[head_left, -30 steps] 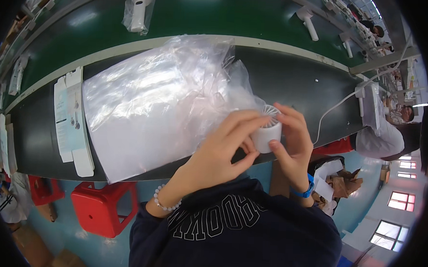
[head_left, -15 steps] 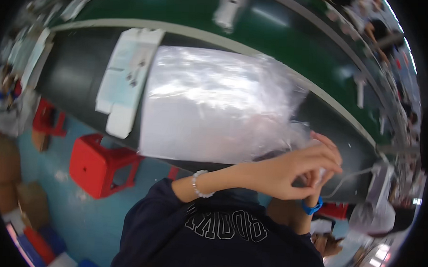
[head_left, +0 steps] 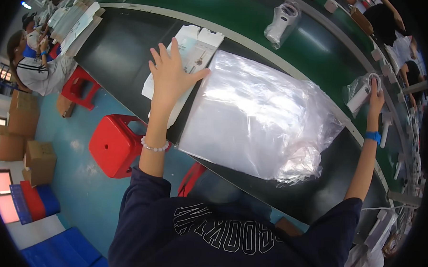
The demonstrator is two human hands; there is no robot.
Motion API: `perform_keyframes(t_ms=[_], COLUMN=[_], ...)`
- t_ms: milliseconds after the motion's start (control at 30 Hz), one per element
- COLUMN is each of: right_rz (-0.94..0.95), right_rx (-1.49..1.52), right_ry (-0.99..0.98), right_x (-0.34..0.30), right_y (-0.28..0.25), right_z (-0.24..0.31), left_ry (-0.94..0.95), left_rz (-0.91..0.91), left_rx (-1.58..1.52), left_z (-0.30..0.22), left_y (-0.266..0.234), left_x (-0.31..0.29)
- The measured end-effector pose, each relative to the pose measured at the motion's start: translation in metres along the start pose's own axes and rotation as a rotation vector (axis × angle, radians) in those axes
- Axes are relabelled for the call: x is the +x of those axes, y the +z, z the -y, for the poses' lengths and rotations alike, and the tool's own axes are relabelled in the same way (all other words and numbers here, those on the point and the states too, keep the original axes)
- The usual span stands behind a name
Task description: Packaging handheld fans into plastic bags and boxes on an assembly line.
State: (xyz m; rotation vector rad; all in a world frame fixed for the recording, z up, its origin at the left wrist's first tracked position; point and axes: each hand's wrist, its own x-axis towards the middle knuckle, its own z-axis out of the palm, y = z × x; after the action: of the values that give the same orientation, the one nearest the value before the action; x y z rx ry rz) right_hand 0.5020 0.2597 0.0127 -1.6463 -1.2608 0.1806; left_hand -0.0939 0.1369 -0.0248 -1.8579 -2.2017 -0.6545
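Observation:
My left hand (head_left: 171,79) is open, fingers spread, above a flattened white and pale-green printed carton (head_left: 196,58). Its thumb reaches toward the edge of a stack of clear plastic bags (head_left: 246,116), whose right end is crumpled. At the far right, my right hand (head_left: 375,95) grips the ring-shaped head of a white handheld appliance (head_left: 361,99) in a clear bag, over the green conveyor belt. The fingertips lie at the ring; part of the grip is too small to make out.
Another bagged white appliance (head_left: 281,24) lies on the green belt (head_left: 323,40). A black worktable (head_left: 127,39) runs alongside. Red stools (head_left: 111,145), cardboard boxes (head_left: 41,159) and blue bins (head_left: 65,251) stand at left. A seated person (head_left: 35,71) works at far left; others are at upper right.
My hands were together at the bags' right end and are now wide apart. The left has moved over the carton, the right out to the belt. The view has turned.

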Motion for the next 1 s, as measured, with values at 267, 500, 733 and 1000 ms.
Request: perform_keyframes(t_ms=[267, 500, 733, 1000], right_rz=[0.049, -0.037, 0.098, 0.763], right_rx=[-0.311, -0.251, 0.091, 0.176], right_ry=[0.087, -0.178, -0.366, -0.780], right_x=[0.042, 0.004, -0.107, -0.209], right_y=[0.032, 0.004, -0.029, -0.013], right_z=[-0.076, -0.016, 0.149, 0.264], left_ry=[-0.120, -0.079, 0.301, 0.526], left_rz=[0.129, 0.012, -0.148, -0.196], left_rx=[-0.078, -0.198, -0.468, -0.564], left_z=[-0.001, 0.002, -0.052, -0.083], left_y=[0.009, -0.007, -0.079, -0.104], left_x=[0.008, 0.003, -0.028, -0.062])
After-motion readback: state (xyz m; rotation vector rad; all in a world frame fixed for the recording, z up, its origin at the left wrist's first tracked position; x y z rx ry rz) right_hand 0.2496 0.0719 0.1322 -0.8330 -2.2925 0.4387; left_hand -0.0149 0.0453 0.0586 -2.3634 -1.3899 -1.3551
